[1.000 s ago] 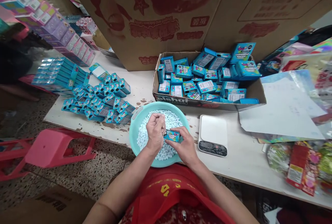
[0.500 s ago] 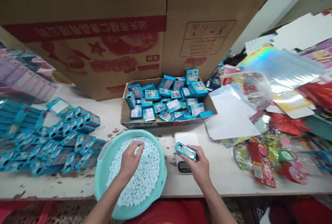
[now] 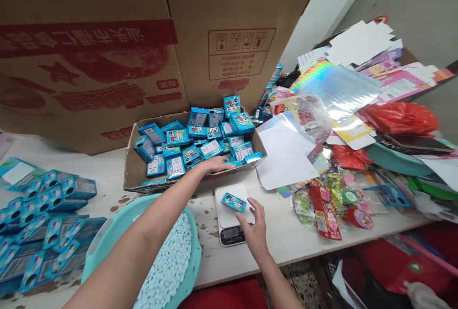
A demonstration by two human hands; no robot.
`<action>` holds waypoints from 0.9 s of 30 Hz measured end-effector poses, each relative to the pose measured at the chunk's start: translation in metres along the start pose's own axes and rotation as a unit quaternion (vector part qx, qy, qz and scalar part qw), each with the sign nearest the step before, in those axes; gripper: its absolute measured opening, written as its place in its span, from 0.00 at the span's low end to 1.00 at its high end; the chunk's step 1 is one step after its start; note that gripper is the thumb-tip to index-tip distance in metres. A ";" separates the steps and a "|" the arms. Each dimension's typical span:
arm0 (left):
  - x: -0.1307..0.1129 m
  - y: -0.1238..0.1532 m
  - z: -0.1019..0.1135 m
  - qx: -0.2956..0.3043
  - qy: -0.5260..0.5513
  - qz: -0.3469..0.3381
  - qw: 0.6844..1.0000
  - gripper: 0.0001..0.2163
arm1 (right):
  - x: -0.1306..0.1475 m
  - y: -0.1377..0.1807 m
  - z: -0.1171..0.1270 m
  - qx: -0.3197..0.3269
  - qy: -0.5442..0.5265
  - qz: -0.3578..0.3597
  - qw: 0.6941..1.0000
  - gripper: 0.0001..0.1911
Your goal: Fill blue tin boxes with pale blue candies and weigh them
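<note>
A small blue candy box [image 3: 234,201] lies on the white kitchen scale [image 3: 231,213]. My right hand [image 3: 254,228] hovers just beside it with fingers spread and nothing in it. My left hand [image 3: 214,163] reaches over the front edge of the shallow cardboard tray [image 3: 133,168], which is full of small blue boxes [image 3: 195,144], and rests on them; I cannot see whether it grips one. A teal basin [image 3: 107,240] of pale blue candies [image 3: 168,266] sits under my left forearm.
Rows of blue boxes [image 3: 43,232] lie at the left on the white table [image 3: 282,237]. Large brown cartons [image 3: 150,42] stand behind the tray. Paper sheets, holographic film and candy packets [image 3: 329,204] pile up at the right.
My right hand has set the blue box on the scale and let go. My left hand left the candy basin and reached into the cardboard tray. The view swung right.
</note>
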State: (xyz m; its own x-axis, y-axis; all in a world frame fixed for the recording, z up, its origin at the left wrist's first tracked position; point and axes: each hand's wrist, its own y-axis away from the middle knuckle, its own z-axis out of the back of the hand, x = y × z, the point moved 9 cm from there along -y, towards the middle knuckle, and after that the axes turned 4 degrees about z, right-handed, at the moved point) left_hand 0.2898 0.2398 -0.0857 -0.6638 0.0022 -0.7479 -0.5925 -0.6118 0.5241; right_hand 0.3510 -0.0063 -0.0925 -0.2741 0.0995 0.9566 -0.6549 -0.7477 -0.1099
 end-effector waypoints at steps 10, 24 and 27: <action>-0.007 0.062 0.042 -0.073 0.241 -0.005 0.968 0.21 | 0.041 -0.001 0.018 -0.023 -0.051 -0.038 0.998 0.15; 0.177 0.254 0.007 -0.297 -0.034 0.054 0.953 0.27 | 0.079 0.065 -0.100 0.138 -0.481 -0.304 0.810 0.33; 0.240 0.269 0.023 -0.360 -0.185 0.176 0.898 0.29 | 0.078 0.071 -0.103 0.161 -0.472 -0.313 0.809 0.29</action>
State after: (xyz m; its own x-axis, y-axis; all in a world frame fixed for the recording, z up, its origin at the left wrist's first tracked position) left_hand -0.0392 0.0940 -0.1147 -0.9368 -0.1108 -0.3319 0.0435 -0.9781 0.2037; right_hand 0.2104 0.0159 -0.0534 0.7986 0.0934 0.5946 -0.1983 -0.8919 0.4064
